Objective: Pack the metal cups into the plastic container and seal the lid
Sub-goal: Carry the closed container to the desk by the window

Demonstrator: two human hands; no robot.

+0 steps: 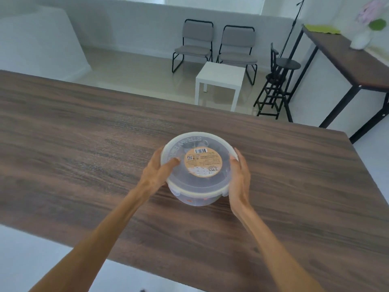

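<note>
A round translucent plastic container (194, 198) stands on the wooden table (84, 133), a little right of its middle. Its translucent lid (181, 180), with a round tan label, lies on top. My left hand (156, 170) grips the lid's left rim, thumb pressed on the lid's top. At the right rim, my right hand (240, 175) clasps the lid and the container's side. Dark shapes show dimly through the lid; I cannot make out the metal cups.
Beyond the table's far edge stand a small white side table (220, 81), two grey chairs (194, 44) and a black stool (282, 81). A second wooden table (347, 57) runs along the right wall.
</note>
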